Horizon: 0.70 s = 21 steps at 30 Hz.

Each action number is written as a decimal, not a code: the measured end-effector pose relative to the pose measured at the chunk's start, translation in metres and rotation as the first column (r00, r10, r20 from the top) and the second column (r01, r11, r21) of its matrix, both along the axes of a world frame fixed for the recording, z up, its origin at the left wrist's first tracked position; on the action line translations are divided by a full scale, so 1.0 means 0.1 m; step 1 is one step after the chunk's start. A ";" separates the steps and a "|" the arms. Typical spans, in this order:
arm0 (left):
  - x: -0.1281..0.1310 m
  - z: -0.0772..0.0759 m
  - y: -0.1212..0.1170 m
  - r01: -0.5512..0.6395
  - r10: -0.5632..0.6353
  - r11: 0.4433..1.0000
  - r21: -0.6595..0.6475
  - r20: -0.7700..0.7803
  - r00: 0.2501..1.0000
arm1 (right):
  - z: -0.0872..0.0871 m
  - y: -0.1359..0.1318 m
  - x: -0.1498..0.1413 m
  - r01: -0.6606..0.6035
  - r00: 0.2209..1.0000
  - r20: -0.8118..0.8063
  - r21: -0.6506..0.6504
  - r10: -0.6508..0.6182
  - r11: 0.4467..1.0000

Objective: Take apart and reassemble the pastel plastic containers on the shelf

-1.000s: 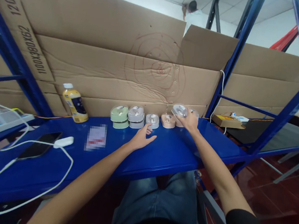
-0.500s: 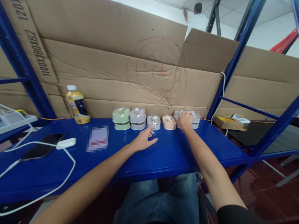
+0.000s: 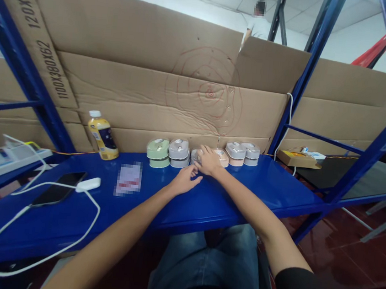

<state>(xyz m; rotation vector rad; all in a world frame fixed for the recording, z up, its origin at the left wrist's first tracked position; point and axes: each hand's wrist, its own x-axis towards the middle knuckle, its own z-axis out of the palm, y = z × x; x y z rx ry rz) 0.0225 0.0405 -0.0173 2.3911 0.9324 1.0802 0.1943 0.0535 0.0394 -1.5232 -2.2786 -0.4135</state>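
Note:
Several small rounded boxes with clear lids stand in a row along the cardboard. My right hand (image 3: pixel 208 161) reaches over a low grey box (image 3: pixel 194 156), its fingers spread and covering much of it. Just in front, my left hand (image 3: pixel 186 180) rests loosely open, fingertips near that box and the right thumb. To the left are a green stack (image 3: pixel 158 152) and a grey stack (image 3: pixel 178 153), each two high. A peach box (image 3: pixel 222 157) is partly behind my right hand. Right of it stand a grey box on a peach one (image 3: pixel 236 153) and another grey stack (image 3: pixel 251 154).
A yellow drink bottle (image 3: pixel 103 136), a blurred-out packet (image 3: pixel 129 178), a phone (image 3: pixel 59 188) and a white cable (image 3: pixel 97 217) lie left on the blue shelf (image 3: pixel 207 206). Blue posts (image 3: pixel 297 89) flank the cardboard (image 3: pixel 133 83). A person (image 3: pixel 259 27) stands beyond.
My right hand set a grey box on the peach one at right, let go, and moved left to the low grey box. My left hand stayed almost still.

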 end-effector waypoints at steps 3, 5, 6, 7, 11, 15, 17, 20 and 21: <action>-0.02 0.08 -0.02 -0.123 0.123 0.992 0.009 0.020 0.992 | -0.10 0.02 -0.04 0.022 1.000 0.015 -0.108 -0.021 0.994; -0.03 0.13 -0.04 -0.181 0.179 0.983 0.027 0.052 0.982 | -0.16 -0.06 0.00 0.010 0.999 0.034 -0.115 -0.006 0.993; -0.04 0.15 -0.04 -0.198 0.195 0.979 0.043 0.079 0.978 | -0.18 -0.13 0.03 -0.005 0.999 0.044 -0.100 0.009 0.995; -0.04 0.16 -0.05 -0.211 0.203 0.975 0.063 0.110 0.973 | -0.19 -0.21 0.06 -0.024 0.998 0.048 -0.081 0.028 0.996; -0.04 0.15 -0.07 -0.216 0.187 0.966 0.141 0.194 0.963 | -0.15 -0.59 0.12 -0.058 0.998 -0.033 -0.041 0.057 0.997; -0.05 0.14 -0.09 -0.160 0.140 0.978 0.131 0.153 0.978 | -0.06 -0.70 0.08 0.206 0.957 -0.184 -0.108 -0.223 0.973; -0.06 0.14 -0.09 -0.116 0.103 0.988 0.102 0.122 0.987 | -0.03 -0.63 0.06 0.219 0.950 -0.166 -0.256 -0.266 0.942; -0.09 0.13 -0.05 -0.022 0.021 1.000 0.009 0.104 0.994 | -0.01 -0.47 0.11 -0.046 0.987 -0.162 -0.391 -0.020 0.919; -0.11 0.13 -0.04 0.009 -0.006 1.000 -0.029 0.106 0.994 | -0.01 -0.42 0.14 -0.165 0.977 -0.194 -0.401 0.092 0.901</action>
